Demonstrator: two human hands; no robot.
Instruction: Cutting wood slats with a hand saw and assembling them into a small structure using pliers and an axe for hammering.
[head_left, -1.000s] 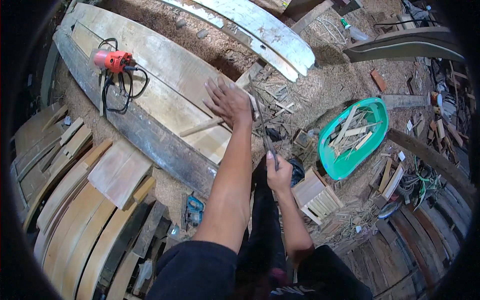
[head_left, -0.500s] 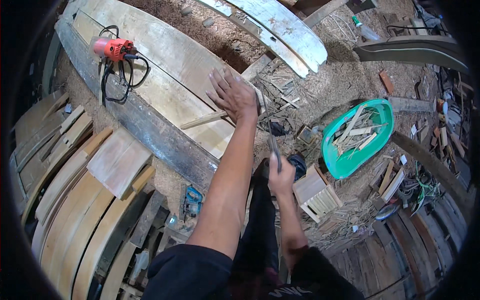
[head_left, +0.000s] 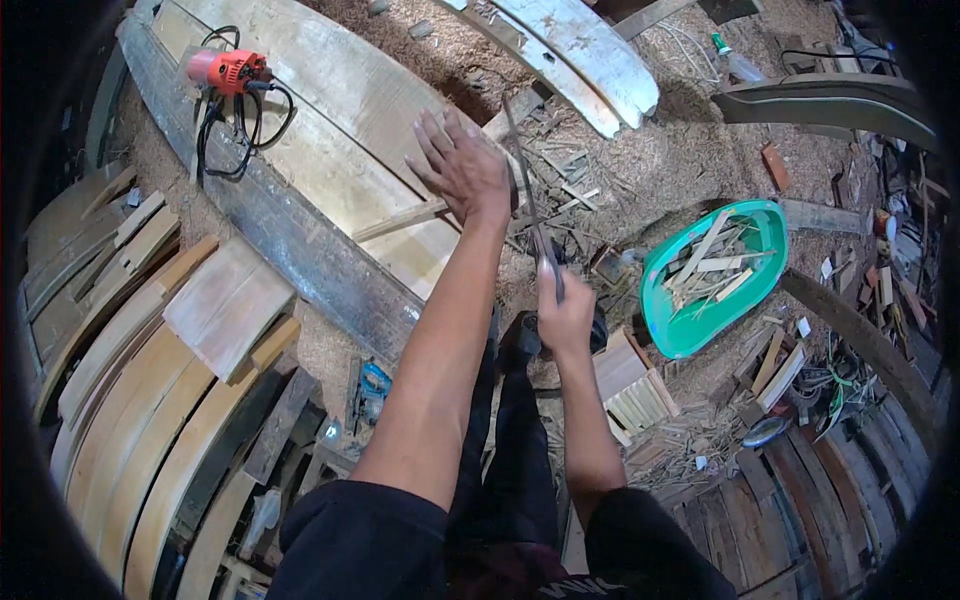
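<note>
While left hand (head_left: 462, 165) spreads fingers open at plank (head_left: 330, 120) edge | right hand (head_left: 563, 318) fingers grip blade (head_left: 527, 195)

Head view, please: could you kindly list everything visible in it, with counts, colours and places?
Power tool: one, red, black cord, on the plank at upper left.
Plank: one, pale, long, across the upper left.
Curved boards: several, tan, stacked at left.
Tub: one, green, holding wood scraps, at right.
Wood block: one, pale, beside the right forearm.
Left hand: open, flat on the plank.
Right hand: grip closed on a thin dark tool.
</note>
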